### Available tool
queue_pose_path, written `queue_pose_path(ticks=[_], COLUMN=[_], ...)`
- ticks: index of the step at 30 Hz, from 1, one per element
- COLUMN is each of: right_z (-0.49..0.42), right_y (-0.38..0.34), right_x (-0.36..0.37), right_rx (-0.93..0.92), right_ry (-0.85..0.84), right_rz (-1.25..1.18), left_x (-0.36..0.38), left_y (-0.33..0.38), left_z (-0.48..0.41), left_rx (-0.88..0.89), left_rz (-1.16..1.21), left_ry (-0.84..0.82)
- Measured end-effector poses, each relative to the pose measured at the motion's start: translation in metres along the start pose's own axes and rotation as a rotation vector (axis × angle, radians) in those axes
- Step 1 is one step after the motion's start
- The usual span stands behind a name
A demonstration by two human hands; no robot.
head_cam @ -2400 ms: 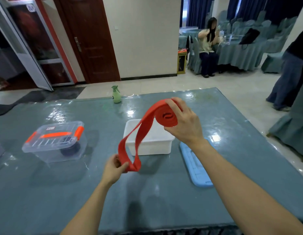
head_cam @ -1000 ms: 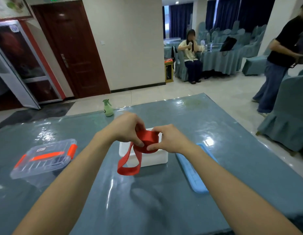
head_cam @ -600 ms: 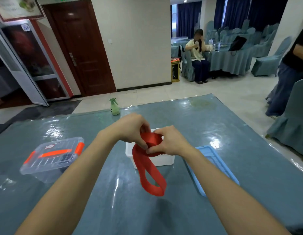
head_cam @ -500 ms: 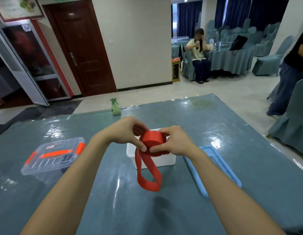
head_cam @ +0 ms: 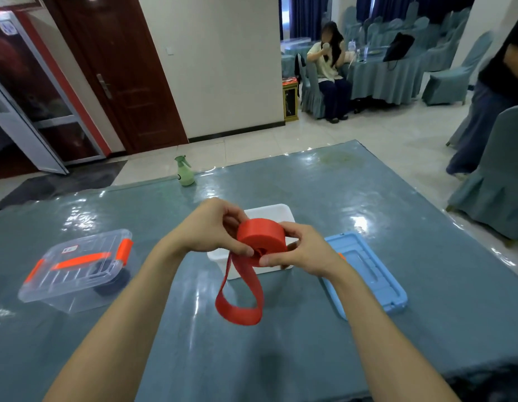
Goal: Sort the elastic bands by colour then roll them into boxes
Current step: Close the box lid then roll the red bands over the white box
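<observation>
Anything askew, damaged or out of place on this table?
Nothing stands out. The left hand and right hand grip the part-rolled red elastic band near the open white plastic box, its tail hanging in a loop. The pale blue plastic lid lies flat beside that box; the clear box with orange clips stands closed.

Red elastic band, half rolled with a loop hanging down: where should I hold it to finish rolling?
Take the red elastic band at its rolled coil, not the hanging loop. Come in from either side, as the left hand and right hand do, thumbs on the near spiral face. The tail leaves from below, so leave the underside free.
</observation>
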State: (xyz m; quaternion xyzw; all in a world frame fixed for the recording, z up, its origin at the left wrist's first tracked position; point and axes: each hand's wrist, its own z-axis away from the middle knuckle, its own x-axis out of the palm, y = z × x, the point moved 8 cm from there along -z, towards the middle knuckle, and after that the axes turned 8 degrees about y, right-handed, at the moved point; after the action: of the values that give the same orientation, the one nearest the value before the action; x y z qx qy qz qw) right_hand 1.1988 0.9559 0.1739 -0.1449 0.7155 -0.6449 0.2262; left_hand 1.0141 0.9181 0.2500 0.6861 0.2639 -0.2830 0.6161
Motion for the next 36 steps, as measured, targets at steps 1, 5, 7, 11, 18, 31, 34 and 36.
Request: queue_pose_path(ticks=[1, 5, 7, 11, 18, 31, 34, 36], right_z=[0.0, -0.008, -0.012, -0.025, -0.052, -0.071, -0.074, -0.078], right_y=[0.004, 0.012, 0.013, 0.022, 0.021, 0.039, 0.043, 0.044], right_x=[-0.003, 0.005, 0.008, -0.022, -0.061, -0.05, -0.047, -0.052], right_rx=[0.017, -0.06, -0.139, -0.086, -0.004, -0.08, -0.074, -0.064], right_ry=[-0.001, 0.015, 0.064, 0.08, 0.052, -0.13, -0.112, -0.093], right_rz=[0.109, 0.522, 0.543, 0.303, -0.139, 0.337, 0.212, 0.103], left_x=[0.004, 0.035, 0.044, 0.032, 0.033, 0.065, 0.058, 0.044], left_y=[0.007, 0.035, 0.036, 0.011, -0.009, 0.034, 0.029, 0.018], left_z=[-0.005, -0.023, -0.031, -0.041, -0.048, -0.094, -0.096, -0.088], left_rx=[0.039, 0.174, 0.177, -0.012, -0.084, 0.074, 0.034, -0.058], left_rz=[-0.176, -0.8, -0.84, -0.406, 0.202, -0.833, -0.853, -0.68], left_ry=[-0.029, -0.138, -0.158, -0.176, 0.029, -0.087, -0.089, -0.051])
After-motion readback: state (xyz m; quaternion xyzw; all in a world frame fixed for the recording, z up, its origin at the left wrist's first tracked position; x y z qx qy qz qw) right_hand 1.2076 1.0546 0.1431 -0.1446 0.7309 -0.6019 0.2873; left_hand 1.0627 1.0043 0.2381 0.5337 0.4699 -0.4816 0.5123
